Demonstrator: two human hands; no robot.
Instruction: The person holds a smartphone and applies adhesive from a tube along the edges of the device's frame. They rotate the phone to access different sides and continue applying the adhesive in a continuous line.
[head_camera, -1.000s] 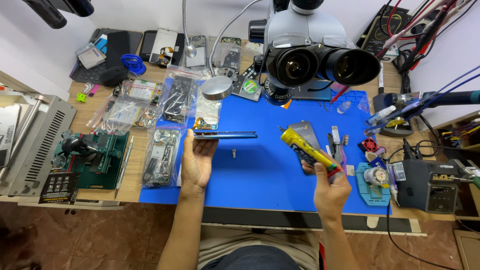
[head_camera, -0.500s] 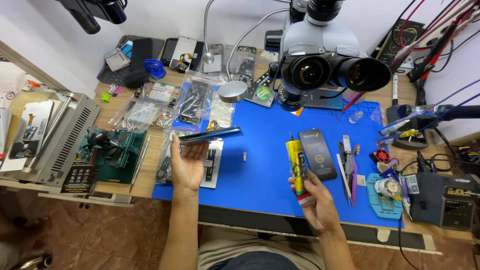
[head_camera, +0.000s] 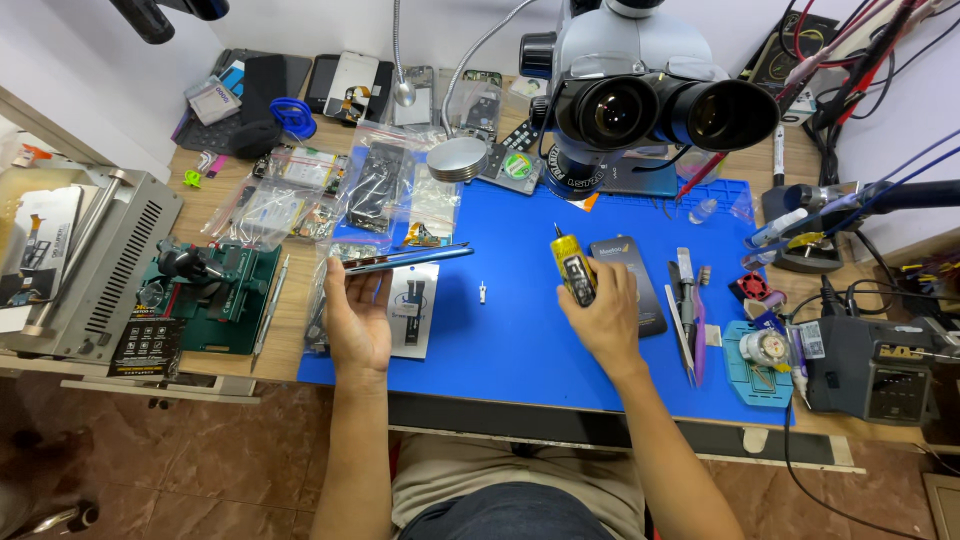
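Resting edge-on in left hand (head_camera: 358, 318): phone frame (head_camera: 408, 259).

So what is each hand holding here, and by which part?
The left hand holds a thin phone panel edge-on by its left end. The right hand grips a yellow glue tube around its lower body, nozzle up.

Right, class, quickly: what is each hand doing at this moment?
Left hand: closed on a thin flat phone, held edge-on.
Right hand: closed on a yellow glue tube, nozzle up.
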